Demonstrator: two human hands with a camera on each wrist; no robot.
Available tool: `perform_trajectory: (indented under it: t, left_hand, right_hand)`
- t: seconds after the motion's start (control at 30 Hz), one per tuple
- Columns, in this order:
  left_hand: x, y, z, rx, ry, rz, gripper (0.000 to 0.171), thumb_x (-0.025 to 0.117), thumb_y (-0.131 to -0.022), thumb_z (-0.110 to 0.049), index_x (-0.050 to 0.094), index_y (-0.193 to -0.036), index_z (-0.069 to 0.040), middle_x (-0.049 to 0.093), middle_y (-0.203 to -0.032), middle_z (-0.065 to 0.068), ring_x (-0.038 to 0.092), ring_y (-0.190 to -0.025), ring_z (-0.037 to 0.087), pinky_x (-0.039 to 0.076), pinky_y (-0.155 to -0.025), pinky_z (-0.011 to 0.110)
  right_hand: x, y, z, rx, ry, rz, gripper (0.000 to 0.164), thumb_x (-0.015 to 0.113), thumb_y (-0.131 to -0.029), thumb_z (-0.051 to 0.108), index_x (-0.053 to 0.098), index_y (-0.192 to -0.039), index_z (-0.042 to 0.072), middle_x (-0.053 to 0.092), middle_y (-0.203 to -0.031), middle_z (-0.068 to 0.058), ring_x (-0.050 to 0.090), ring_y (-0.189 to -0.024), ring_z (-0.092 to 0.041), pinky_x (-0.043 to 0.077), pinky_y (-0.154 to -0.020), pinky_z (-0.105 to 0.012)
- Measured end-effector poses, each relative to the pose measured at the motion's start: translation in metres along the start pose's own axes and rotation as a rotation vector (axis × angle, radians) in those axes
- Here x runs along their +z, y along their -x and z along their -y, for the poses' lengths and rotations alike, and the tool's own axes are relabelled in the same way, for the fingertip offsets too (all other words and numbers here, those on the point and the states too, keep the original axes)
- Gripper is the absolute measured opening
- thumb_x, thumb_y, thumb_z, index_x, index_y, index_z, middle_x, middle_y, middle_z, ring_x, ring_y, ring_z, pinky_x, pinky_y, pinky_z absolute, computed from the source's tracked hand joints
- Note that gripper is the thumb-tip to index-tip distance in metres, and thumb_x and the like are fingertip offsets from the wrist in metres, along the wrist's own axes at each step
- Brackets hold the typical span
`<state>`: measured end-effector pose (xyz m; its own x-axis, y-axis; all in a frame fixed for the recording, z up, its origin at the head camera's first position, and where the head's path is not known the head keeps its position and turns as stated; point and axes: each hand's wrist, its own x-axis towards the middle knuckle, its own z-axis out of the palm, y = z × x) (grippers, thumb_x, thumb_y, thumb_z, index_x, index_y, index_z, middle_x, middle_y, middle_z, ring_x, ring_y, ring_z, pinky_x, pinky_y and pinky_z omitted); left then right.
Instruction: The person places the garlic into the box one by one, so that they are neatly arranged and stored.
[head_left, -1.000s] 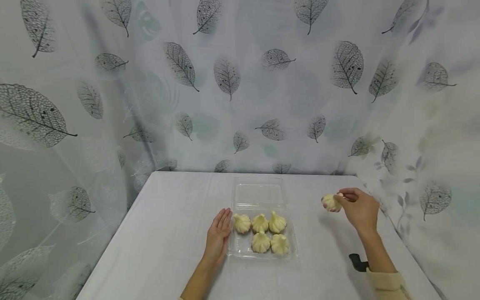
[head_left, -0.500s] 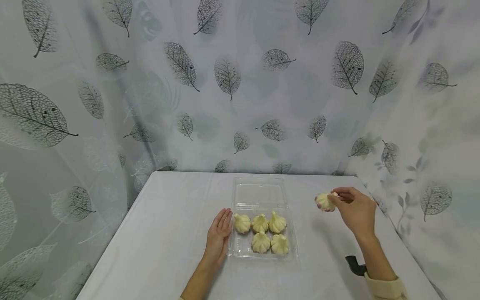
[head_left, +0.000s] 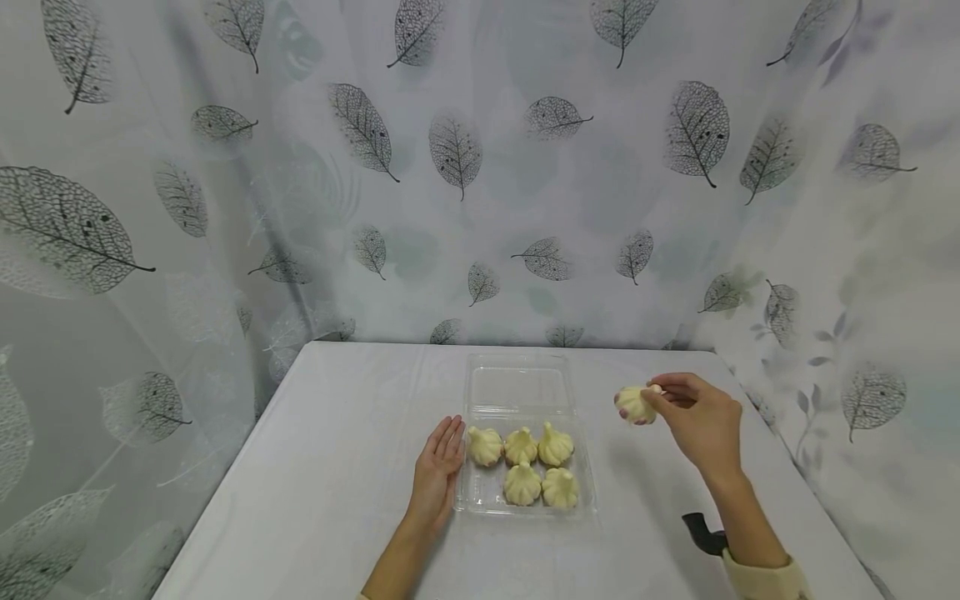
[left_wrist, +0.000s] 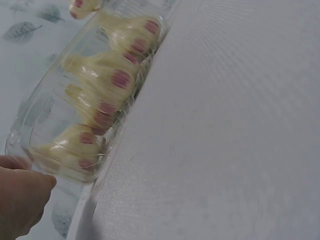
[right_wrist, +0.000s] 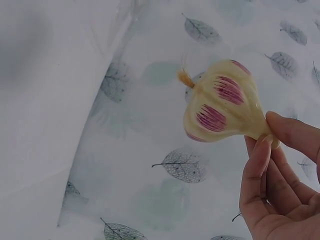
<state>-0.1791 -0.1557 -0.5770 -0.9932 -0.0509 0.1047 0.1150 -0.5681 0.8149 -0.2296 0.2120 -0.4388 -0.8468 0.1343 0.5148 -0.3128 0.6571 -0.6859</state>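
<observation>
My right hand (head_left: 703,421) pinches a garlic bulb (head_left: 634,405) by its stem, above the table to the right of a clear plastic box. In the right wrist view the bulb (right_wrist: 222,105) shows purple patches and a tuft of root; thumb and fingertips meet at its neck. The clear box (head_left: 480,502) lies with its lid (head_left: 519,387) folded back. Several garlic bulbs (head_left: 521,483) sit in it in two rows, with a gap at the front left. My left hand (head_left: 435,479) rests with straight fingers along the box's left side.
The white table (head_left: 315,500) carries the box near its middle. A leaf-patterned curtain (head_left: 495,208) hangs behind and at both sides. A black strap end (head_left: 705,533) sticks out at the right wrist.
My right hand has moved left with the garlic bulb, closer to the box. The left hand and the box have stayed in place.
</observation>
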Motion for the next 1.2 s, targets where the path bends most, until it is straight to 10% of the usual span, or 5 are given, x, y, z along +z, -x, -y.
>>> perform_trajectory:
  t: [1.2]
  left_hand:
    - [0.001,-0.001,0.000,0.004,0.017,-0.002,0.068,0.037,-0.102,0.018,0.010,-0.163,0.005,0.014,-0.171,0.024,0.013,-0.160,0.033,0.025,-0.128,0.034]
  right_hand:
    - [0.038,0.009,0.052,-0.111,-0.103,0.163,0.017,0.089,-0.084,0.014,0.079,-0.098,0.011,0.078,-0.088,-0.002,0.073,-0.077,-0.017,0.056,-0.067,-0.008]
